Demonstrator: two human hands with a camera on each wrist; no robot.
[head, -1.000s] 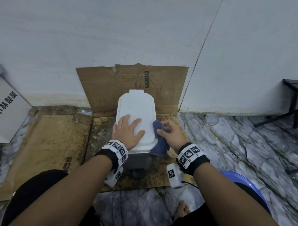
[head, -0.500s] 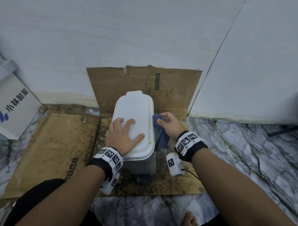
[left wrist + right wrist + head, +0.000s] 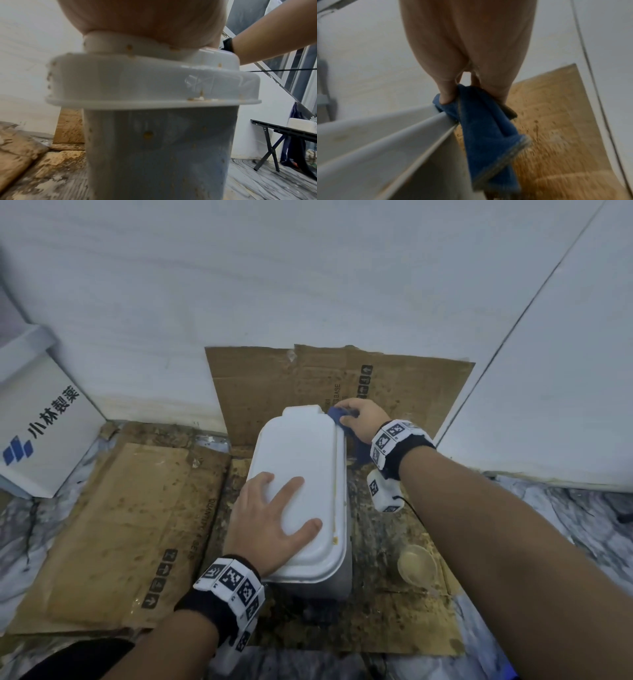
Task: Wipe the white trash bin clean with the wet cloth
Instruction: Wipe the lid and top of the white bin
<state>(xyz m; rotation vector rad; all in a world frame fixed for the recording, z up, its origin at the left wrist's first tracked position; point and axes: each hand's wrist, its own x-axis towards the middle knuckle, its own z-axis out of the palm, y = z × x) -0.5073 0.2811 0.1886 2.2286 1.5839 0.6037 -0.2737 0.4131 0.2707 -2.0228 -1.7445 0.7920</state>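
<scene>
The white trash bin (image 3: 301, 460) stands on stained cardboard, its lid closed and its grey body (image 3: 157, 148) flecked with brown spots. My left hand (image 3: 274, 518) lies flat on the near half of the lid, fingers spread. At the lid's far right corner my right hand (image 3: 359, 419) grips the blue wet cloth (image 3: 337, 416) against the lid's edge. In the right wrist view the blue cloth (image 3: 481, 129) hangs down beside the lid's rim (image 3: 412, 131), pinched between thumb and fingers.
Dirty cardboard (image 3: 113, 532) covers the floor and leans on the white wall (image 3: 394, 385) behind the bin. A white printed box (image 3: 44, 426) stands at the left. A small clear round cup (image 3: 417, 566) lies right of the bin. A black folding table (image 3: 283, 135) stands farther right.
My right hand slid the blue cloth along the lid's right edge from the near end to the far right corner. The left hand stayed flat on the lid.
</scene>
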